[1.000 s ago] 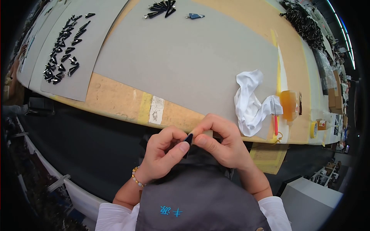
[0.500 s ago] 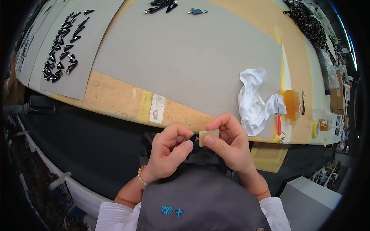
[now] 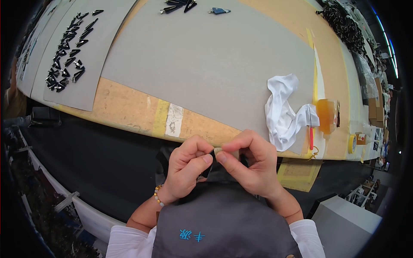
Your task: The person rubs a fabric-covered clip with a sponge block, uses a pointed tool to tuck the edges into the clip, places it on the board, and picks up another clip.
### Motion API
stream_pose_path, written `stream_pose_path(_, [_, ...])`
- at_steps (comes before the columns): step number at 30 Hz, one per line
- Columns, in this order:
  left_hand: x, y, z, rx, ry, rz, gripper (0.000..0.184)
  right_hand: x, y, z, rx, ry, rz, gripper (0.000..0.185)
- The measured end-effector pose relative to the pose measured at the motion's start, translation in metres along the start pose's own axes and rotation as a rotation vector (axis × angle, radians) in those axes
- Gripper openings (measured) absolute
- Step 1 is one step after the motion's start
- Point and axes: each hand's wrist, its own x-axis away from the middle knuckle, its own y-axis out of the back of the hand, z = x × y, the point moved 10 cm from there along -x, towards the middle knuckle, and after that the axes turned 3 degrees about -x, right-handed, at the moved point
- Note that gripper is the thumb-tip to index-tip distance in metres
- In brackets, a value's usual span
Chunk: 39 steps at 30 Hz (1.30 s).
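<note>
At the lower middle of the frame, the left hand pinches a small black piece between thumb and fingers, while the right hand grips a pale beige block by its black edge; fingers cover much of both, so they seem to touch. To the right lie a crumpled white cloth, a red-handled tool and an amber container. Black pointed clips spread across the upper left, with a blue triangular piece at the top
</note>
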Motion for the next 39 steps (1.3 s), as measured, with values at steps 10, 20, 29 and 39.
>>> stream_pose_path(10, [0.002,-0.006,0.006,0.260,0.069,0.049,0.008,0.007,-0.012,-0.023,-0.639,-0.222,0.067,0.021])
stream_pose_path(20, [0.003,-0.011,0.004,0.344,0.084,0.057,0.009,0.009,-0.013,-0.026,-0.682,-0.283,0.085,0.022])
stream_pose_path(29, [0.004,-0.013,0.003,0.344,0.060,0.075,0.008,0.010,-0.010,-0.018,-0.635,-0.252,0.045,0.022])
stream_pose_path(39, [0.005,-0.006,-0.002,0.102,-0.007,-0.013,0.007,0.006,-0.003,0.016,0.113,0.090,0.058,0.017])
